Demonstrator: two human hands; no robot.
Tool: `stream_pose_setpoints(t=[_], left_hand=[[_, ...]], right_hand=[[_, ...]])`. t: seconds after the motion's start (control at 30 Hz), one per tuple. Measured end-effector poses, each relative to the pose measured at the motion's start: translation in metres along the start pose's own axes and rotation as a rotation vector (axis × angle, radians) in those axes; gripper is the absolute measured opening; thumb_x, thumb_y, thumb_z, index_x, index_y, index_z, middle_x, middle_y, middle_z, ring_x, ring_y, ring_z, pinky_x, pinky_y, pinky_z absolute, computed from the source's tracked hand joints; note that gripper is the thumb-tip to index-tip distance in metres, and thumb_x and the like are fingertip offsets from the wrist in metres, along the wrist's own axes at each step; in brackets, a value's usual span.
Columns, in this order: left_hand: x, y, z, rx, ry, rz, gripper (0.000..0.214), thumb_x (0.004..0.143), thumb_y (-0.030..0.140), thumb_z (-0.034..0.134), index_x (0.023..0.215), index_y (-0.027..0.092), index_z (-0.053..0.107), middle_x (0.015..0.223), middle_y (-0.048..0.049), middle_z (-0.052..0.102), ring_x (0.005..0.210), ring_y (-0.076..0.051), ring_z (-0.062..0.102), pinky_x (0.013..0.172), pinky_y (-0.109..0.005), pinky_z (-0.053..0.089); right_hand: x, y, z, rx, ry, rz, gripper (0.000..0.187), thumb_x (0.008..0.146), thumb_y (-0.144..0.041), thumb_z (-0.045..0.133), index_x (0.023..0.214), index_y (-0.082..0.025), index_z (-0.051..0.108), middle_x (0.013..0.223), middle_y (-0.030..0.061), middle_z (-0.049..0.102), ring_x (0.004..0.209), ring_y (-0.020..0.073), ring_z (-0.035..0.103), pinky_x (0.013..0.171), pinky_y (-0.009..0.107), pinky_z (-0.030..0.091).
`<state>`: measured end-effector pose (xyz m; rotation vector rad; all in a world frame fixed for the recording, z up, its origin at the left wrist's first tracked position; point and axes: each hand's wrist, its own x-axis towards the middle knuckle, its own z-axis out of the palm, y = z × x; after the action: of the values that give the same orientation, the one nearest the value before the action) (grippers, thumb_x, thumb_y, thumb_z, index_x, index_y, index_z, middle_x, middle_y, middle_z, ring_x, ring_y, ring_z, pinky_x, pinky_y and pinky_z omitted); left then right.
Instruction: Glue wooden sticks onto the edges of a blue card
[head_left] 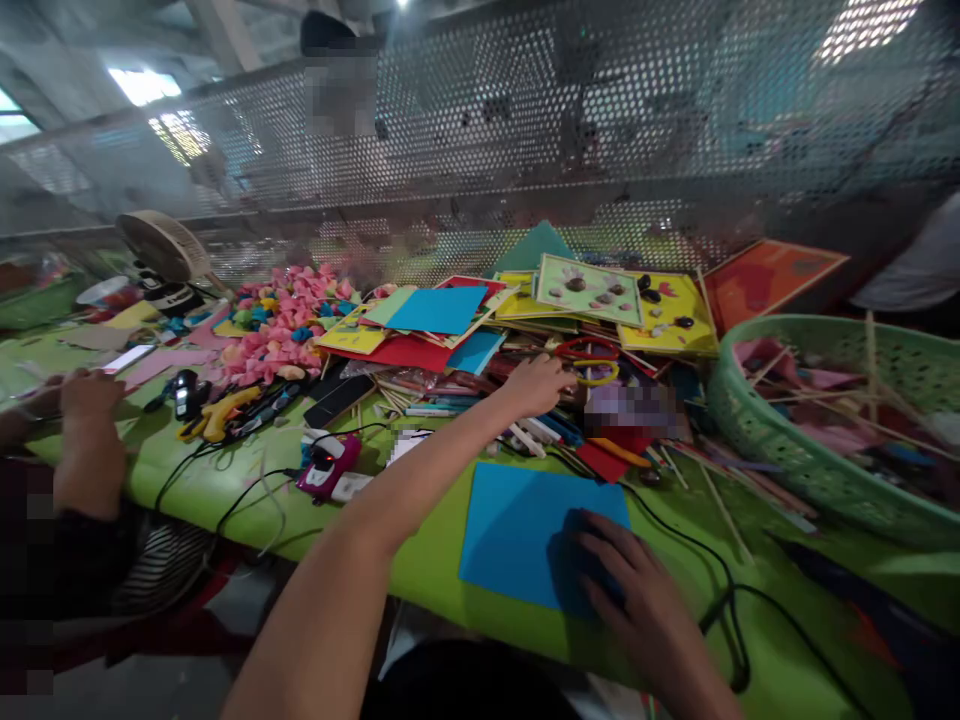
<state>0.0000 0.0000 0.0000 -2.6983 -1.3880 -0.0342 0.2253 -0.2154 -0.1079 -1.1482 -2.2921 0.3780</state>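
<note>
My left hand (pixel 538 386) reaches across to the pile in the middle of the table, its fingers curled down among the items. Any object in those fingers is hidden. Right beside the fingertips lie scissors with yellow handles (pixel 598 374) and others with red handles (pixel 585 348). A sheet of blue paper (pixel 506 530) lies flat near the table's front edge. Over its right side my right hand (pixel 637 575) is held with fingers apart and nothing in them, casting a shadow on the sheet. Pens and sticks (pixel 439 403) lie left of my left hand.
A green basket (pixel 832 480) of scraps and sticks stands at the right. Decorated cards (pixel 589 290) and pink paper pieces (pixel 289 320) are heaped behind. Black cables (pixel 694 543) cross the green table. Another person's hand (pixel 90 395) is at the left.
</note>
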Motion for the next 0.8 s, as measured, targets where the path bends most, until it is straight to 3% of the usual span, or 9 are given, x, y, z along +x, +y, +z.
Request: stream_pose_setpoints(t=[0.2, 0.43, 0.67, 0.8], left_hand=[[0.005, 0.007, 0.006, 0.055, -0.036, 0.018, 0.024, 0.094, 0.021, 0.061, 0.113, 0.022, 0.076, 0.122, -0.0131, 0.069, 0.124, -0.030, 0.055, 0.097, -0.042, 0.045], [0.019, 0.017, 0.006, 0.069, -0.048, -0.004, 0.015, 0.087, 0.011, 0.067, 0.097, 0.014, 0.078, 0.115, -0.0166, 0.073, 0.119, -0.031, 0.059, 0.092, -0.042, 0.045], [0.010, 0.013, -0.010, -0.036, 0.060, 0.105, 0.030, 0.097, 0.009, 0.050, 0.121, 0.014, 0.068, 0.121, -0.0171, 0.070, 0.119, -0.027, 0.059, 0.091, -0.038, 0.046], [0.024, 0.016, -0.034, -0.174, 0.130, 0.112, 0.031, 0.101, 0.013, 0.046, 0.126, 0.013, 0.064, 0.121, -0.0169, 0.070, 0.113, -0.027, 0.063, 0.087, -0.035, 0.049]], right_hand=[[0.002, 0.003, 0.000, -0.020, 0.030, -0.061, 0.030, 0.097, -0.032, 0.056, 0.124, -0.026, 0.070, 0.140, 0.0117, 0.066, 0.121, 0.0304, 0.067, 0.095, 0.049, 0.061], [0.004, 0.004, -0.002, -0.039, 0.043, -0.091, 0.032, 0.098, -0.032, 0.055, 0.127, -0.027, 0.068, 0.139, 0.0099, 0.067, 0.121, 0.0285, 0.067, 0.096, 0.046, 0.061], [0.005, -0.001, -0.004, -0.014, -0.011, -0.024, 0.029, 0.099, -0.035, 0.057, 0.124, -0.029, 0.070, 0.142, 0.0097, 0.065, 0.125, 0.0292, 0.064, 0.101, 0.050, 0.058], [0.005, -0.002, -0.004, 0.016, -0.009, -0.004, 0.029, 0.099, -0.036, 0.057, 0.124, -0.029, 0.070, 0.142, 0.0103, 0.065, 0.125, 0.0297, 0.064, 0.101, 0.051, 0.057]])
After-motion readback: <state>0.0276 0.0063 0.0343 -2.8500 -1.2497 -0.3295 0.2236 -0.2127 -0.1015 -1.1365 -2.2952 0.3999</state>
